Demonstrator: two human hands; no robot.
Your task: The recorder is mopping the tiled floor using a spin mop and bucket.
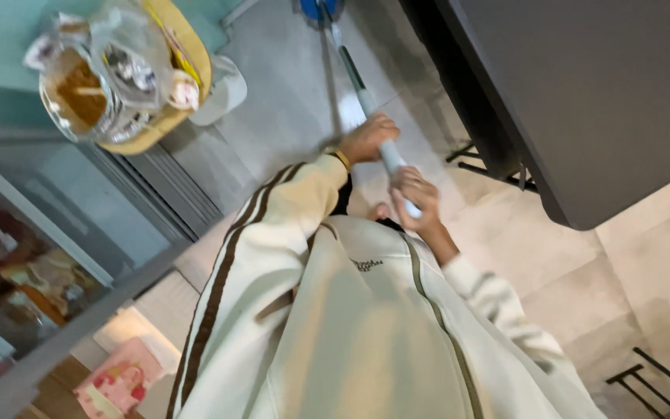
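A: Notes from your head view. Both hands are on the mop handle. Your left hand is wrapped around it higher up the shaft, and your right hand is closed on the near end just below. Both grips look firm, with fingers curled round the pole.

B: And the mop itself?

A: It runs away from you over the floor tiles, and the blue mop head is at the far edge, half cut off by the frame.

B: What could catch you out?

A: As I judge it, the dark worktop on your right. Its edge overhangs just beside the handle, so a wide sweep rightward could knock the pole or your knuckles on it. Its black legs stand near your right hand, and a mop head pushed under could snag there.

B: The left side?

A: The yellow bin, stuffed with a clear bag of rubbish, sits far left. A backswing could tip it. The glass-fronted cabinet crowds your near left.

B: Open room?

A: The strip of tile straight ahead, between bin and worktop. Your bare toes show under the handle, so watch them on the pull stroke.
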